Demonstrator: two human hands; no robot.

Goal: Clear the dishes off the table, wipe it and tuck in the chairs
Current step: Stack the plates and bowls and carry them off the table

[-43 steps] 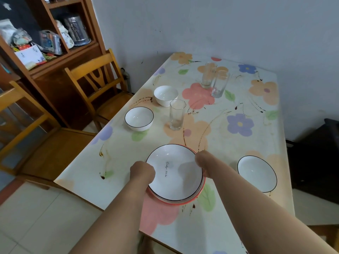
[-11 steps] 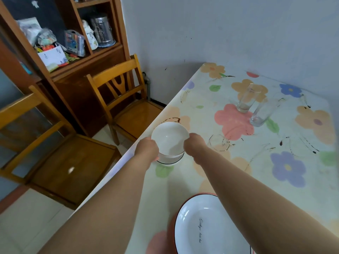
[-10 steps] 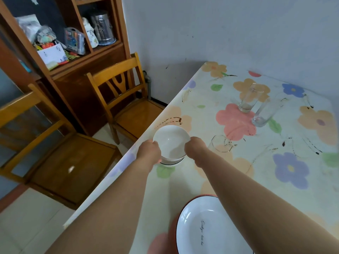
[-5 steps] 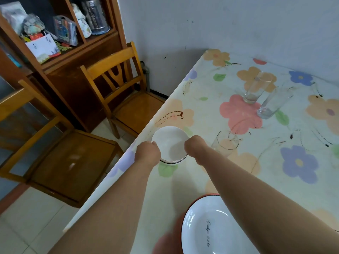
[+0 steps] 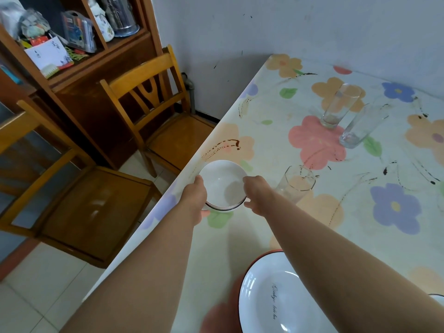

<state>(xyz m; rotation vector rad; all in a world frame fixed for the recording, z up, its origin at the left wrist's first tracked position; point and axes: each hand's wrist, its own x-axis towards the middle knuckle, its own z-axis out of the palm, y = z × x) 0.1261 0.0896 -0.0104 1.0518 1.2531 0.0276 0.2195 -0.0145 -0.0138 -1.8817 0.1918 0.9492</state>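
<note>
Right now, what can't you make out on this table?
Head view only.
Lower bowl: only a rim sliver shows; the white bowl nested in it covers the rest.
Large plate: cut by the bottom edge, crossed by the right forearm.
Left hand and right hand: fingers hidden behind the hands, grip unclear.
Dish at right edge: almost wholly out of frame.

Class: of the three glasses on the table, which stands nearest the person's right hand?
The near glass, right beside the right hand; the other two glasses stand together farther back, by the pink flower.
</note>
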